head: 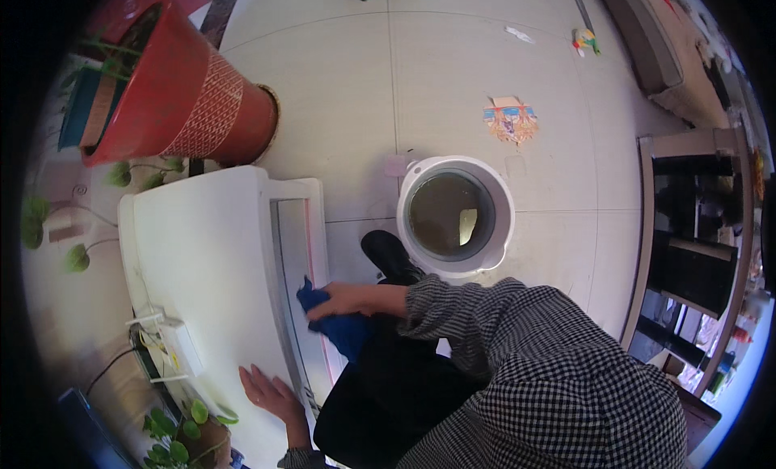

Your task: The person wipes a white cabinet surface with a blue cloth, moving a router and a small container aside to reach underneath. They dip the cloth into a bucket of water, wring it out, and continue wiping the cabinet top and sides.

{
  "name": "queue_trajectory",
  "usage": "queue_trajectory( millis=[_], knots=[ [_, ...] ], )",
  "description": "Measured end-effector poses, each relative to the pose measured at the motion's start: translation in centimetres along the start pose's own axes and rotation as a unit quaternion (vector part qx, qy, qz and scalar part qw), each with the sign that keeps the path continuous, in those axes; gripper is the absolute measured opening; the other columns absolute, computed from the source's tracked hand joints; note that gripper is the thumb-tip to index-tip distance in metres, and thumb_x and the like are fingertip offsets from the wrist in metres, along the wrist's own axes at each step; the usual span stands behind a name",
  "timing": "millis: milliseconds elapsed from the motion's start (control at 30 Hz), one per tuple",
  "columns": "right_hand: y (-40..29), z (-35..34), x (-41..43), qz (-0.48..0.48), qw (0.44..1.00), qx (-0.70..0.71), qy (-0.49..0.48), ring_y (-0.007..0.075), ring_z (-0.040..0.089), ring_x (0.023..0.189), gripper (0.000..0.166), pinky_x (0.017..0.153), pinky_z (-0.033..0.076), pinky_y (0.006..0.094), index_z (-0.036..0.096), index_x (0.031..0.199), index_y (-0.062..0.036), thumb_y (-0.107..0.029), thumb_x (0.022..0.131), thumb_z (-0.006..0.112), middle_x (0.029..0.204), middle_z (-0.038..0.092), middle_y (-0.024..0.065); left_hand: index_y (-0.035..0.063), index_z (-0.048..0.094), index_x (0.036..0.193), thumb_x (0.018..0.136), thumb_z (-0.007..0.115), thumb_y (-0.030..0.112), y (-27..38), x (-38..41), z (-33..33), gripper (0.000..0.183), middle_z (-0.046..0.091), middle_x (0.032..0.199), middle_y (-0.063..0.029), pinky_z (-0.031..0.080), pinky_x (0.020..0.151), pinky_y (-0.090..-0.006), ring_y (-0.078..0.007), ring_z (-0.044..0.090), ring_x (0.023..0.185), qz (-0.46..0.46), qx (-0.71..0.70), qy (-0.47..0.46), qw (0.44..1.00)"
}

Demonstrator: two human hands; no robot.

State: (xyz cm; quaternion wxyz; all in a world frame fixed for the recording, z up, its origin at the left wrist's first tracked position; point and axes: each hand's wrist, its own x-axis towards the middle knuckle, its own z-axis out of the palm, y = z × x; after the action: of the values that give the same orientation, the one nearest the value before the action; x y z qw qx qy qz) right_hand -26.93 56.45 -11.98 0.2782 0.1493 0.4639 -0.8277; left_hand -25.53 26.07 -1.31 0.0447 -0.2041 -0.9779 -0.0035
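Observation:
My right hand (345, 300) is closed around a blue cloth (342, 332), close to the front face of a white cabinet or appliance (212, 257); part of the cloth hangs below the fingers. Flat on the white top, near its front edge, rests my left hand (267, 393), fingers spread and holding nothing. A white bucket (504, 211) of murky water (445, 217) stands on the tiled floor beside my black shoe (388, 254).
A large red plant pot (188, 93) stands beyond the white unit. A small device with cables (179, 348) and a potted plant (206, 442) are at its back. A glass-topped table (645, 226) stands at right, near a sofa (661, 50).

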Motion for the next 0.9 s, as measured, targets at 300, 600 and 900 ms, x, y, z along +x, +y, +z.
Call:
queue_trajectory(
  millis=[300, 600, 900],
  knots=[
    [-6.1, -15.5, 15.6, -0.267, 0.855, 0.214, 0.39, 0.0247, 0.064, 0.097, 0.035, 0.083, 0.053, 0.038, 0.06, 0.11, -0.0002, -0.03, 0.092, 0.064, 0.108, 0.066, 0.0151, 0.0017, 0.035, 0.145, 0.103, 0.032, 0.041, 0.4, -0.4, -0.9, 0.057, 0.028, 0.151, -0.0244, 0.027, 0.111, -0.0518, -0.0415, 0.03, 0.137, -0.029, 0.013, -0.047, 0.998],
    [4.3, -17.1, 22.6, -0.252, 0.793, -0.393, 0.391, 0.0358, 0.052, 0.11, 0.037, 0.102, 0.039, 0.0497, 0.063, 0.106, 0.0003, -0.028, 0.083, 0.063, 0.125, 0.053, 0.0165, 0.0077, 0.026, 0.148, 0.1, 0.027, 0.048, -0.6, -0.9, -1.0, 0.063, 0.02, 0.152, -0.0248, 0.029, 0.109, -0.0585, -0.0421, 0.025, 0.139, -0.042, 0.005, -0.08, 0.996],
    [-12.3, -23.0, 21.1, -0.291, 0.847, -0.109, 0.431, 0.0405, 0.066, 0.081, 0.047, 0.071, 0.051, 0.0433, 0.063, 0.092, 0.0059, -0.041, 0.085, 0.067, 0.085, 0.066, 0.0289, 0.0044, 0.039, 0.142, 0.099, 0.031, 0.052, -1.0, 3.4, -2.1, 0.064, 0.035, 0.146, -0.0208, 0.03, 0.105, -0.0565, -0.0423, 0.033, 0.131, 0.04, -0.068, -0.104, 0.991]
  ],
)
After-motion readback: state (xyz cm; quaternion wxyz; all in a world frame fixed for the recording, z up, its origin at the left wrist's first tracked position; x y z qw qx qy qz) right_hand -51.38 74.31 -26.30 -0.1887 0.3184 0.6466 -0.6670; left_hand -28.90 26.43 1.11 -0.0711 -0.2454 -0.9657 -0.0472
